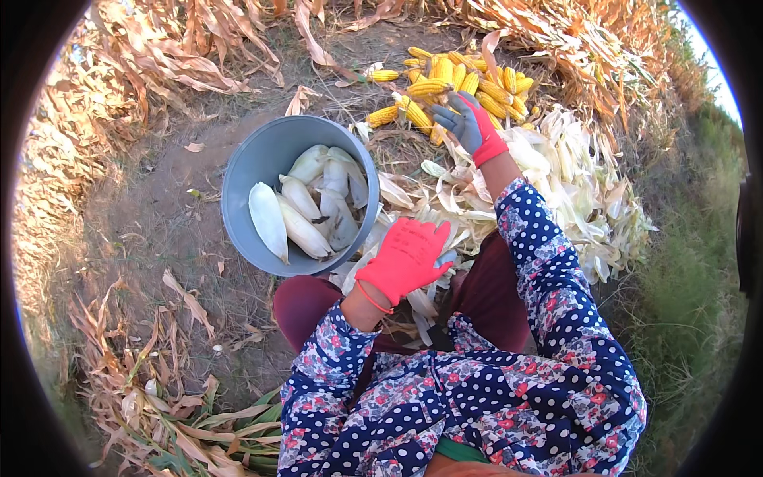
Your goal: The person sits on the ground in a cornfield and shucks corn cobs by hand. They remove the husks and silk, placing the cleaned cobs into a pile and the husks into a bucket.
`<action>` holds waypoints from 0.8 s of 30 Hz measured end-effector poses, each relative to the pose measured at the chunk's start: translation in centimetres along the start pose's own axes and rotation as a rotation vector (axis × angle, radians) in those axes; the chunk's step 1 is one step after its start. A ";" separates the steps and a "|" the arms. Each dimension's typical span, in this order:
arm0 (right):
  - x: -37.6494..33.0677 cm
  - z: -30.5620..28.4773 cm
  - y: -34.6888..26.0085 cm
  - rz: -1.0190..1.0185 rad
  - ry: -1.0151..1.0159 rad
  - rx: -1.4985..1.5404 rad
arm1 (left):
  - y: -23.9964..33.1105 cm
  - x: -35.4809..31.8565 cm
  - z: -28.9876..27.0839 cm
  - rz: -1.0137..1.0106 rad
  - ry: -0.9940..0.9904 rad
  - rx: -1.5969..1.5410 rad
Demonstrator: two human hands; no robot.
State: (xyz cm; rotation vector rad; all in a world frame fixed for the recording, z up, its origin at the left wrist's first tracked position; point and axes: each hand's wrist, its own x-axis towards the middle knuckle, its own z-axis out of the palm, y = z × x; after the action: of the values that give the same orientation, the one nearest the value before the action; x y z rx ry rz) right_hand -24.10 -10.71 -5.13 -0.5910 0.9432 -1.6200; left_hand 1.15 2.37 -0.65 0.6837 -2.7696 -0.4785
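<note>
My right hand, in a red glove with a grey palm, is stretched out at the near edge of a pile of husked yellow corn cobs. Its fingers are extended and no cob shows in its grasp. My left hand, gloved in red, hovers over my lap with its back up. The thumb stands apart from the fingers, which bend partly out of sight, and nothing shows in them. To its left stands a grey bucket holding several ears of corn in pale husks.
A heap of stripped pale husks spreads right of my knees and below the cobs. Dry corn stalks and leaves line the far side, with more at the lower left. Green grass borders the right, and bare soil lies left of the bucket.
</note>
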 end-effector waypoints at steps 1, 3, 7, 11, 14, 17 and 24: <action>0.2 -0.2 -0.3 -0.033 0.017 0.053 | 0.0 0.0 0.0 -0.007 -0.013 -0.003; 0.7 -0.7 -0.4 0.043 0.143 0.020 | 0.0 0.0 0.0 -0.009 -0.035 0.019; 1.7 -1.5 -1.8 0.114 0.210 0.344 | 0.2 -0.1 -0.4 -0.008 0.014 0.011; 1.5 -1.8 -4.1 0.061 0.230 0.421 | 0.4 0.0 -0.3 0.056 0.174 -0.053; 1.6 -4.0 -4.8 0.039 0.062 0.553 | 1.0 0.5 -0.1 0.114 0.305 -0.161; 2.2 -5.8 -6.1 0.022 -0.018 0.572 | 0.5 1.1 -0.4 0.182 0.359 -0.180; -1.1 -5.0 -6.2 -0.050 -0.143 0.612 | -6.4 -0.7 -9.0 -0.311 0.674 -0.691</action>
State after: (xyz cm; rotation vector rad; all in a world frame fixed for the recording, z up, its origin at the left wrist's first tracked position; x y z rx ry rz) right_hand -31.25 -7.87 -2.71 -0.2969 0.2948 -1.7711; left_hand 7.19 -4.96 5.10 0.8790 -1.7189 -0.9828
